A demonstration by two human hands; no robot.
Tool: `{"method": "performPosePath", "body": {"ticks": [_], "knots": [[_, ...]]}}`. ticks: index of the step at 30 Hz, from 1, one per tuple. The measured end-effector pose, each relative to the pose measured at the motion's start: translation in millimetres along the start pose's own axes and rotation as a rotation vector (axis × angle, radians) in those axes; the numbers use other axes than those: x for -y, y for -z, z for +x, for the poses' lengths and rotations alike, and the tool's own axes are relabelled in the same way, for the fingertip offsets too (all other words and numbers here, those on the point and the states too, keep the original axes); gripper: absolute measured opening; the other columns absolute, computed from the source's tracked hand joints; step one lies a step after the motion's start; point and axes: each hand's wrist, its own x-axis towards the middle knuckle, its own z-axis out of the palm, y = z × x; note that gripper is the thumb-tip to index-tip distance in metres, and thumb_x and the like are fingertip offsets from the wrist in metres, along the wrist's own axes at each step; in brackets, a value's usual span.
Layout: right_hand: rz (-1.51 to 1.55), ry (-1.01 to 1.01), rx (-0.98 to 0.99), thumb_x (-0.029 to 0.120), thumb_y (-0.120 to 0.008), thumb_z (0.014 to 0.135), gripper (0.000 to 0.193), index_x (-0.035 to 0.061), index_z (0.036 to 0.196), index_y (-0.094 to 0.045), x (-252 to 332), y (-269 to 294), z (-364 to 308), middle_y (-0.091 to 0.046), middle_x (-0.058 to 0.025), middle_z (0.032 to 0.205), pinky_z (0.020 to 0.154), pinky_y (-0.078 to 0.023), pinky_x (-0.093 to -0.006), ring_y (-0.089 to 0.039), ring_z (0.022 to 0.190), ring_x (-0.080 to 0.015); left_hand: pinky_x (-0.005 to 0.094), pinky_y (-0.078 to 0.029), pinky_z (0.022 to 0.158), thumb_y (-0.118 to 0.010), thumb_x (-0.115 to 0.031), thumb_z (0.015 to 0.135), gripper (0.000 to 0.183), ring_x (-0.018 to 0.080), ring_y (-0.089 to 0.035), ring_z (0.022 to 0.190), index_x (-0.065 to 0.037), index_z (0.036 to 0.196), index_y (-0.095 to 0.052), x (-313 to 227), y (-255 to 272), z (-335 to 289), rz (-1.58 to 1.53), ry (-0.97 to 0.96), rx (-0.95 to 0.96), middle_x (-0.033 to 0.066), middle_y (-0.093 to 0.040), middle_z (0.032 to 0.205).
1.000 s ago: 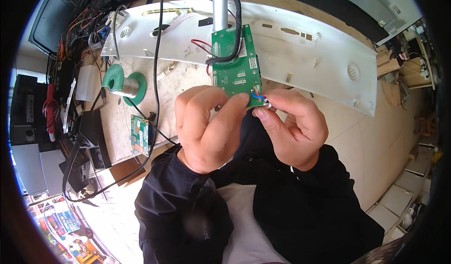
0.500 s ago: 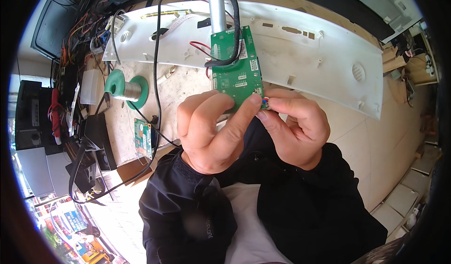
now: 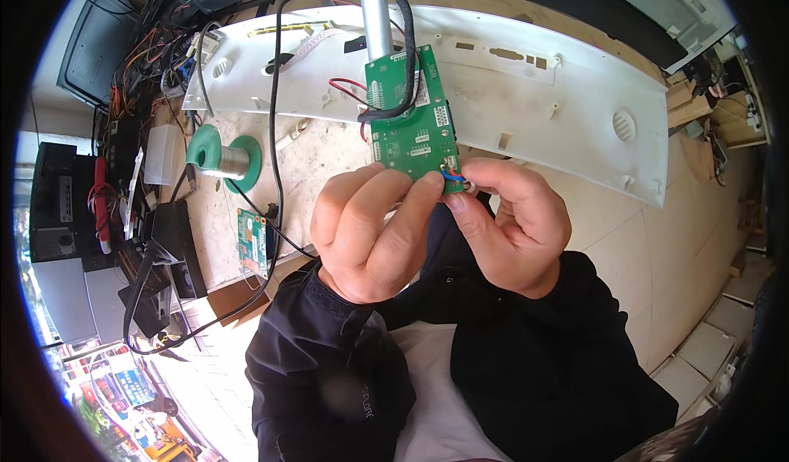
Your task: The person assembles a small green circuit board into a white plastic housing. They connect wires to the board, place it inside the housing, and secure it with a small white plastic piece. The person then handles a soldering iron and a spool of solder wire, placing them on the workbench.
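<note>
A green circuit board (image 3: 403,140) is held up in front of me, its lower edge toward my body. My left hand (image 3: 366,230) grips that edge from the left, the thumb lying near the lower right corner. At that corner short blue and red wires (image 3: 453,175) curve over the board's face. My right hand (image 3: 519,225) pinches the wire end at the corner between thumb and forefinger; its tip is hidden by the fingers. A black sleeved cable (image 3: 408,51) and a red wire (image 3: 347,81) run to the board's upper part, beside a silver metal tube (image 3: 374,14).
Behind the board lies a long white plastic housing (image 3: 567,108). On the worktop at left are a green solder spool (image 3: 226,159), a smaller circuit board (image 3: 252,242) and a clear plastic box (image 3: 160,154). A long black cable (image 3: 276,133) hangs across the left side.
My left thumb has slid back from the corner, so more of the blue and red wires shows. The right fingers stay pinched there. The board has shifted slightly left.
</note>
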Motion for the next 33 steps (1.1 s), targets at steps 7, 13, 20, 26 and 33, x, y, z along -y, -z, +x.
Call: {"method": "performPosePath", "body": {"ticks": [7,13,20,26,33], "knots": [[-0.093,0.065,0.026,-0.011,-0.074,0.085,0.025,-0.0043,0.109,-0.067,4.4,3.3,11.7,-0.073,-0.0151,0.095,0.062,-0.055,-0.0297,-0.071,0.074,-0.0216,0.0352,-0.053,0.074,-0.076,0.006,0.063,0.055,0.0252,-0.058,0.093,-0.008,0.117,-0.077,-1.0,7.3,11.9,-0.053,0.043,0.173,0.0073,-0.06,0.106],[-0.073,-0.022,0.138,-0.013,-0.073,0.087,0.03,-0.0101,0.115,-0.064,9.0,13.4,7.2,-0.073,-0.0192,0.104,0.08,-0.057,-0.0303,-0.071,0.089,-0.0196,0.0346,-0.054,0.073,-0.076,0.006,0.062,0.056,0.0253,-0.059,0.092,-0.006,0.116,-0.078,0.6,10.2,19.4,-0.082,0.055,0.227,0.0059,-0.062,0.104],[-0.089,0.016,-0.009,-0.008,-0.074,0.089,0.034,-0.0052,0.121,-0.065,4.1,1.1,2.3,-0.073,-0.0148,0.098,0.069,-0.056,-0.0289,-0.07,0.075,-0.0194,0.0352,-0.055,0.073,-0.084,0.005,0.067,0.043,0.027,-0.062,0.09,-0.001,0.108,-0.075,-0.1,4.1,11.3,-0.098,0.065,0.084,0.0097,-0.068,0.107],[-0.027,-0.076,-0.037,-0.005,-0.074,0.093,0.032,-0.007,0.123,-0.064,9.3,-2.6,-1.4,-0.076,-0.0173,0.106,0.079,-0.059,-0.0289,-0.076,0.09,-0.0221,0.0357,-0.054,0.073,-0.087,0.004,0.068,0.043,0.0282,-0.062,0.09,-0.001,0.108,-0.073,-4.7,2.0,9.3,-0.088,0.104,0.002,0.0107,-0.068,0.105],[-0.278,0.066,-0.08,-0.003,-0.077,0.091,0.026,-0.0067,0.116,-0.07,18.2,-1.1,7.7,-0.077,-0.0195,0.103,0.078,-0.059,-0.0305,-0.077,0.088,-0.0255,0.0361,-0.054,0.072,-0.086,0.005,0.068,0.043,0.0285,-0.063,0.088,-0.001,0.109,-0.073,-5.2,-2.2,11.6,-0.11,0.101,-0.045,0.0104,-0.068,0.104]]}}
